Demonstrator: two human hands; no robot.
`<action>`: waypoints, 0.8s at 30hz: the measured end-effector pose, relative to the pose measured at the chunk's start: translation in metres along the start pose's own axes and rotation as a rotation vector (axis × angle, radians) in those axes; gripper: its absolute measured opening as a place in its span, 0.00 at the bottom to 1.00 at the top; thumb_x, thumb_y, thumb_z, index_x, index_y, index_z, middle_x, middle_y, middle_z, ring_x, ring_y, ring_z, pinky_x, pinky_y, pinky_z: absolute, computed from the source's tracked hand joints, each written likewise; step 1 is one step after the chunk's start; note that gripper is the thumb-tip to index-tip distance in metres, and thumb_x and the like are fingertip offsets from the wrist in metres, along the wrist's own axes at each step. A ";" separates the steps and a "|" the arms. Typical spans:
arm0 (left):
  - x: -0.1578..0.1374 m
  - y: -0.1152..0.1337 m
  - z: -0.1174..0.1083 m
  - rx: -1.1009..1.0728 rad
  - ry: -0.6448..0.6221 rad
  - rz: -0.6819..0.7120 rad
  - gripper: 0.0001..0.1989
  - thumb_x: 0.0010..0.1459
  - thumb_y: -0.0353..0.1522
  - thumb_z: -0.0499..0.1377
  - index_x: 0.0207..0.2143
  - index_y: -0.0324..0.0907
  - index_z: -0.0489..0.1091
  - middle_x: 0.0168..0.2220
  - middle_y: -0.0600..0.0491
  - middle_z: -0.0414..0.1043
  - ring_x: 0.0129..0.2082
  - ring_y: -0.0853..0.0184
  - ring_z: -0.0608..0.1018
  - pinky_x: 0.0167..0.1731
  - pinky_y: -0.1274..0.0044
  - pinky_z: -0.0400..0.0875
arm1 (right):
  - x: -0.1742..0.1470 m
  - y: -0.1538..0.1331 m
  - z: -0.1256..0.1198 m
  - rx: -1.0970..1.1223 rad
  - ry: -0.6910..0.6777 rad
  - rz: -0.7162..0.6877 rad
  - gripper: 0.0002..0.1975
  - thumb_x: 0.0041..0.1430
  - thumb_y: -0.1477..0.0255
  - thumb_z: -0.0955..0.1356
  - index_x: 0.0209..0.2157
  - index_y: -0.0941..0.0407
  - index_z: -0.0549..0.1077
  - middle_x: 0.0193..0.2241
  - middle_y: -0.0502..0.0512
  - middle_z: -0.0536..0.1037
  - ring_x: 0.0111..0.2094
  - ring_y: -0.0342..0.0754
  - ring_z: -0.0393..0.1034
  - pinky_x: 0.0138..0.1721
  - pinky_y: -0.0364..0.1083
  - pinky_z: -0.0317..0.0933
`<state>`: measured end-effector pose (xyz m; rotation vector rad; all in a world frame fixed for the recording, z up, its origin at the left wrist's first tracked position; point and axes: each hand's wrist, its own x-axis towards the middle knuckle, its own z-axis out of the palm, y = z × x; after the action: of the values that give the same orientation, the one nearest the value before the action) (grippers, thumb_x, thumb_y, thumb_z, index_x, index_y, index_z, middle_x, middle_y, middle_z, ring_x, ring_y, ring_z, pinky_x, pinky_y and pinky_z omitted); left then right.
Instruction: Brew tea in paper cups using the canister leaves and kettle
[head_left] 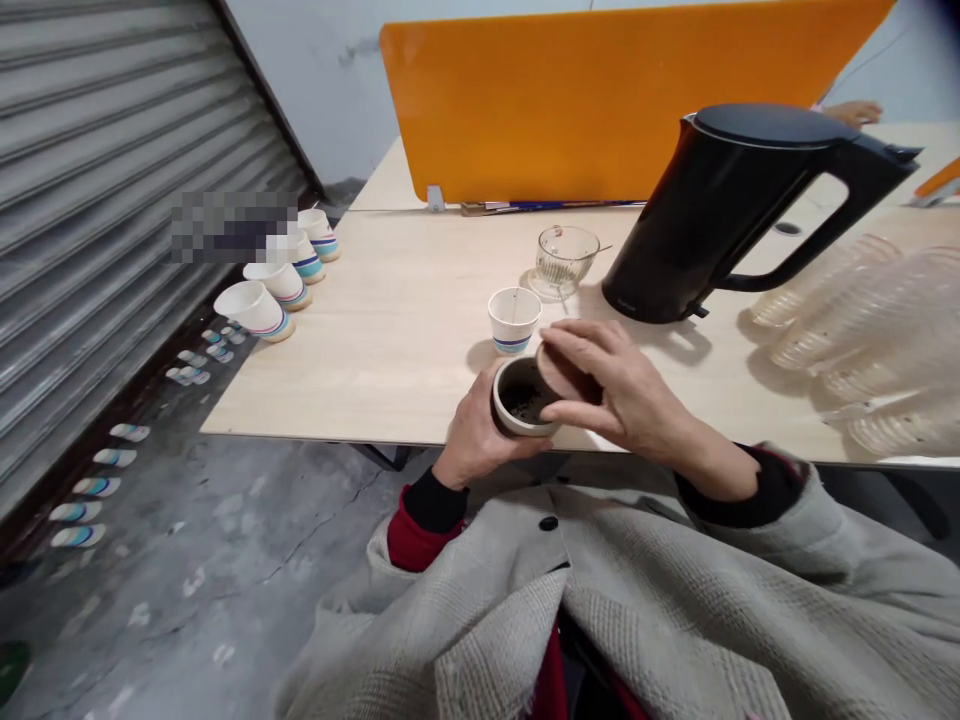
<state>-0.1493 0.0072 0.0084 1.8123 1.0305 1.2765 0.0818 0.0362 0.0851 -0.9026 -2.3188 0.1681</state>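
My left hand [478,432] is closed round a pale-rimmed jar [523,402] at the front edge of the table. Dark loose bits that look like tea leaves lie inside it. A round brownish lid [564,375] is gripped between the thumb and fingers of my right hand [637,395], tilted over the right side of the jar's mouth. Just beyond the jar stands a white paper cup [514,322] with blue bands and a thin stick in it. Behind that sits a clear glass bowl [567,256] with a thin handle sticking out.
A black electric kettle [697,220] stands right of the bowl. Stacked clear plastic cups [877,330] lie at the right. Several paper cups [255,308] line the left edge. An orange divider [540,105] crosses the back, with another person's hand [856,112] beyond it.
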 end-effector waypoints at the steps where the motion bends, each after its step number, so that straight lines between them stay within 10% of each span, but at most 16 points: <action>1: 0.000 0.000 0.001 -0.012 -0.002 -0.006 0.50 0.46 0.48 0.80 0.67 0.49 0.64 0.65 0.44 0.73 0.65 0.45 0.77 0.64 0.53 0.73 | 0.006 -0.009 0.002 -0.021 -0.038 -0.038 0.44 0.67 0.39 0.66 0.70 0.56 0.69 0.62 0.70 0.74 0.61 0.67 0.69 0.62 0.66 0.67; 13: -0.004 -0.007 0.001 0.053 -0.017 -0.015 0.48 0.53 0.61 0.70 0.66 0.46 0.62 0.63 0.39 0.74 0.62 0.44 0.79 0.64 0.50 0.74 | 0.018 -0.039 0.013 -0.214 -0.292 -0.079 0.43 0.72 0.39 0.57 0.69 0.60 0.69 0.63 0.71 0.74 0.59 0.66 0.66 0.62 0.65 0.64; 19: -0.002 -0.005 0.003 0.044 0.001 -0.033 0.46 0.52 0.53 0.73 0.67 0.46 0.62 0.65 0.41 0.73 0.64 0.44 0.78 0.65 0.53 0.74 | 0.017 -0.041 0.026 -0.229 -0.270 -0.011 0.35 0.74 0.50 0.64 0.70 0.59 0.68 0.64 0.70 0.73 0.61 0.67 0.67 0.64 0.66 0.64; 24: -0.006 0.001 0.002 -0.003 0.020 -0.051 0.52 0.47 0.50 0.78 0.69 0.47 0.62 0.68 0.41 0.71 0.67 0.42 0.75 0.67 0.51 0.71 | 0.005 -0.030 0.026 -0.018 -0.145 -0.045 0.46 0.72 0.39 0.59 0.78 0.53 0.56 0.74 0.67 0.64 0.72 0.68 0.59 0.71 0.69 0.57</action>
<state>-0.1481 0.0010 0.0055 1.7629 1.0789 1.2672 0.0463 0.0197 0.0767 -0.8726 -2.4762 0.1998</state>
